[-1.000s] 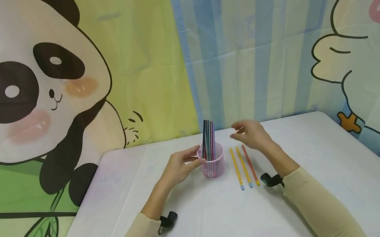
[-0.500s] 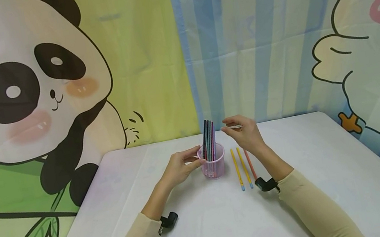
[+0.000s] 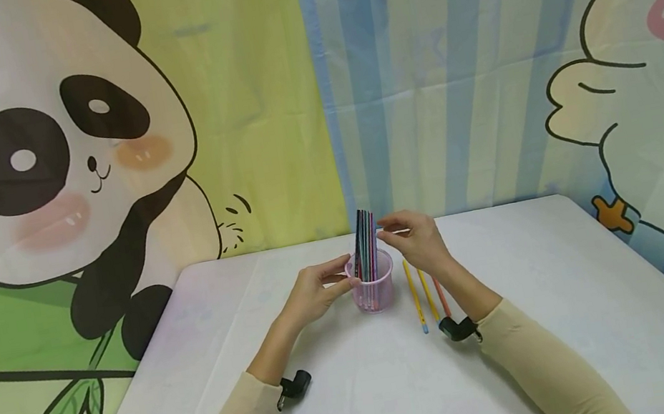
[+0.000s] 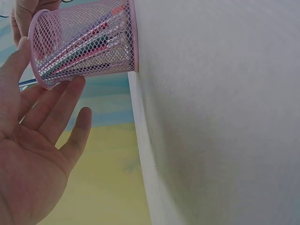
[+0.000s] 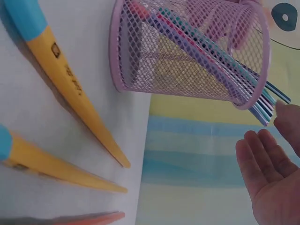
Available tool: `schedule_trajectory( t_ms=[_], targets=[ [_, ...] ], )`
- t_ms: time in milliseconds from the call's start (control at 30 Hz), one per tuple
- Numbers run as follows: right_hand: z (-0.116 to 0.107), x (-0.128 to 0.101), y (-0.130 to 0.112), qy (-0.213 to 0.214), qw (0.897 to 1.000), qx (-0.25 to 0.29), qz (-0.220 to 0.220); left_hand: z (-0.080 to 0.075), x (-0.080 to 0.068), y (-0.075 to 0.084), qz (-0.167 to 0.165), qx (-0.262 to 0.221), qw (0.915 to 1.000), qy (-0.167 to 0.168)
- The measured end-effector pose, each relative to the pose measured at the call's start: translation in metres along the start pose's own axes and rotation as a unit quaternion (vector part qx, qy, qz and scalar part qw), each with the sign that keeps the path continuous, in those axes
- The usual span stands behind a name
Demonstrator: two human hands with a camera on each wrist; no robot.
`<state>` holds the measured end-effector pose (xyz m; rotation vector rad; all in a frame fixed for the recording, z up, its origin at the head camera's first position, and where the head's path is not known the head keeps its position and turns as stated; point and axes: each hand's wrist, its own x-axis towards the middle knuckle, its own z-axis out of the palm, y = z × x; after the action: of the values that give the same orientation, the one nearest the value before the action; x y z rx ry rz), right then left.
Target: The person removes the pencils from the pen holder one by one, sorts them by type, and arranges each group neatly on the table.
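Note:
A pink mesh pen cup (image 3: 376,299) stands on the table, holding a leaning bundle of slim dark, teal and purple pencils (image 3: 365,245). My left hand (image 3: 313,293) holds the cup from its left side. In the left wrist view its thumb is at the rim and its fingers (image 4: 56,110) lie along the mesh wall. My right hand (image 3: 418,240) is close to the right of the bundle's upper ends, thumb and fingers apart. The right wrist view shows the thumb right by the pencil ends (image 5: 266,112), with nothing gripped in the palm (image 5: 276,197).
Two yellow pencils with blue ends (image 3: 414,295) (image 5: 70,86) and an orange-red pencil (image 3: 441,297) lie side by side on the white table (image 3: 361,390), right of the cup. My right forearm passes over them. A printed curtain (image 3: 263,102) hangs behind the table's far edge.
My right hand has moved left and a little down, from beyond the loose pencils to the bundle in the cup. The left hand and the cup have stayed in place.

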<state>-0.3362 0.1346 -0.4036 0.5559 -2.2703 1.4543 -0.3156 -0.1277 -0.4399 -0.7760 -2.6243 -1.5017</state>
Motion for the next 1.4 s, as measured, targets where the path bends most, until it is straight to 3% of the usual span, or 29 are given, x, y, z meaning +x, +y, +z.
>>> schedule_trajectory(
  t_ms=[333, 733, 1167, 1400],
  targets=[
    [0.013, -0.004, 0.008, -0.019, 0.999, 0.029, 0.031, 0.000, 0.000, -0.001, 0.004, 0.002, 1.0000, -0.001],
    [0.024, -0.006, 0.011, -0.014, 0.999, 0.030, 0.016, -0.001, 0.002, 0.000, 0.005, 0.002, 1.0000, -0.006],
    [0.024, -0.007, 0.010, 0.009, 0.999, 0.034, 0.037, 0.000, 0.001, -0.001, 0.007, -0.002, 1.0000, -0.006],
    [0.018, -0.005, 0.008, 0.034, 0.999, 0.020, 0.021, 0.000, 0.000, 0.000, 0.013, -0.004, 0.9999, -0.003]
  ],
)
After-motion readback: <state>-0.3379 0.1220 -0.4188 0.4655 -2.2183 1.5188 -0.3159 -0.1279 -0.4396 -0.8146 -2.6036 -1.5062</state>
